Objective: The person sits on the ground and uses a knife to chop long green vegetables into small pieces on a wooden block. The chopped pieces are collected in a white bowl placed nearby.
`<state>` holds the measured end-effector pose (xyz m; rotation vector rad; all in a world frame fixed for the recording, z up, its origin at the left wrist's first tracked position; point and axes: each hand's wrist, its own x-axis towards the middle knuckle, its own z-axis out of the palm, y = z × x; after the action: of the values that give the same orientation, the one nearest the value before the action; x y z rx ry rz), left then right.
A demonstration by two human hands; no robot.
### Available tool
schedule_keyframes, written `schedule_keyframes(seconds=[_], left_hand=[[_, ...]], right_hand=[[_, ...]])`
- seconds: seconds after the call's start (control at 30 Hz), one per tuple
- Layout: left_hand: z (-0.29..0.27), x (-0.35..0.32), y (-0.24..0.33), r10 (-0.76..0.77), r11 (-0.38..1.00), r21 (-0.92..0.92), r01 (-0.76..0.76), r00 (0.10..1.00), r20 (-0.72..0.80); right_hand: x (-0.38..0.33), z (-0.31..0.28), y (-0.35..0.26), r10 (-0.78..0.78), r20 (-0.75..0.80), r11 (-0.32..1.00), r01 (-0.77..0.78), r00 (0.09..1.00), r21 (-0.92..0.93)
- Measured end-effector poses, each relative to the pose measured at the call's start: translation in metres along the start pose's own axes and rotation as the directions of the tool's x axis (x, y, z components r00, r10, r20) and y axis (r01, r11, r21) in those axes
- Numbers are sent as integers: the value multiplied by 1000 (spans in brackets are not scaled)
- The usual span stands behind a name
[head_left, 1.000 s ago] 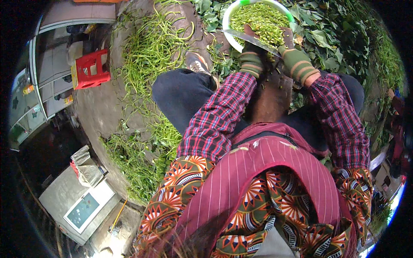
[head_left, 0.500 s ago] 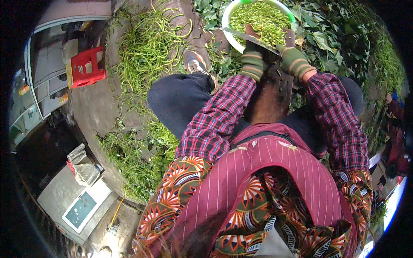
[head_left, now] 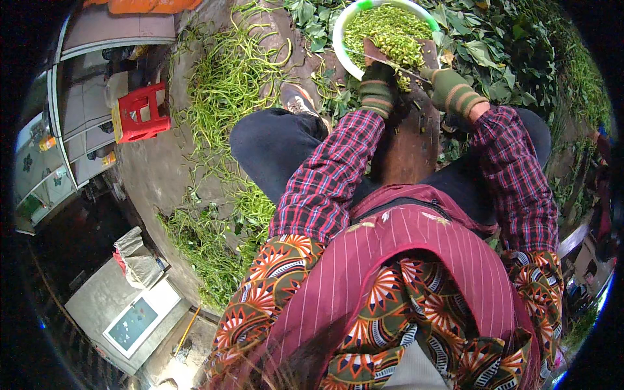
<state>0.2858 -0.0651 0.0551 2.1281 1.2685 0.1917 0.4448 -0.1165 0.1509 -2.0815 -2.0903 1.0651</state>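
My right hand [head_left: 451, 91], in a green striped glove, is closed on a knife [head_left: 394, 66] whose thin blade points left across the far end of a long brown wooden board [head_left: 411, 153]. My left hand [head_left: 377, 90], gloved alike, rests at the board's left side close to the blade. Its fingers look curled, but shadow hides what they hold. Small chopped green pieces [head_left: 403, 83] lie on the board between my hands. Just beyond stands a white bowl [head_left: 338, 40] with green patches on its rim, heaped with chopped green beans [head_left: 389, 27].
Long green beans [head_left: 224, 81] lie strewn on the ground to the left, with more greenery [head_left: 208, 244] nearer me. Leafy stems [head_left: 484, 58] cover the right side. A red plastic stool [head_left: 141, 112] stands by a glass cabinet [head_left: 71, 123]. A grey box-shaped unit [head_left: 107, 312] is at lower left.
The knife blade has turned from showing its flat side to nearly edge-on. Chopped pieces now show on the board between my hands. The whole view has shifted slightly.
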Motion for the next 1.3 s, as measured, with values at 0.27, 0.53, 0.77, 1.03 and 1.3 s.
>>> schedule_keyframes(seconds=[0.27,0.53,0.77,1.03,1.3], left_hand=[[76,-10,-62,82,960,276,-37,985,-152],[-13,-11,16,-65,928,368,56,998,13],[10,-1,-5,115,985,146,-91,980,-165],[8,-7,-4,10,959,284,-9,1000,0],[-10,-19,6,18,939,344,-17,1000,-1]], right_hand=[[13,16,-11,33,-8,999,-33,999,27],[19,13,3,19,-150,998,-9,989,64],[3,7,6,9,30,1000,-9,999,2],[21,28,5,0,-30,1000,1,1000,25],[11,2,9,-40,-127,996,49,991,72]])
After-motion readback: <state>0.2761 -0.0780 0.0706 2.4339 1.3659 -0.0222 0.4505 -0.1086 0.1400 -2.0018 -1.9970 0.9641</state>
